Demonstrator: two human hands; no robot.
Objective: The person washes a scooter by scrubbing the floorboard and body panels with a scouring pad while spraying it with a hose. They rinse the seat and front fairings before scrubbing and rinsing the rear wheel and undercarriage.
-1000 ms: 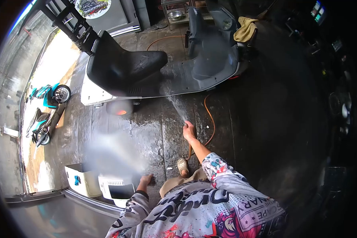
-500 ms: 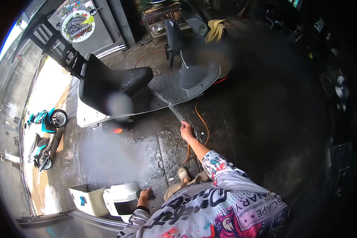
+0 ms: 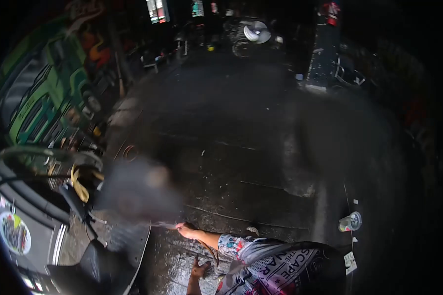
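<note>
My right hand [image 3: 186, 229] is closed around the end of an orange-brown hose [image 3: 212, 250]. A thin stream of water [image 3: 160, 224] leaves it to the left, towards the scooter. Below it, my left hand [image 3: 200, 268] holds nothing, its fingers apart above the wet floor. At the lower left stands the scooter, its dark seat [image 3: 91, 268] and the pale edge of its footboard [image 3: 143, 250] showing. A yellow cloth [image 3: 79, 186] hangs near its handlebar. Blurred spots on the lens hide the scooter's front.
Dark concrete floor [image 3: 241, 123] stretches ahead. A clear plastic cup [image 3: 350, 222] stands at the right. Further back are a pillar [image 3: 322, 54] and a fan [image 3: 257, 32]. A wall painted with a green vehicle [image 3: 49, 108] is on the left. Coiled hose [image 3: 130, 153] lies on the floor.
My view has swung to the right, so the scooter now appears at the lower left and the white panels are out of sight. The hose stays in my right hand, still spraying.
</note>
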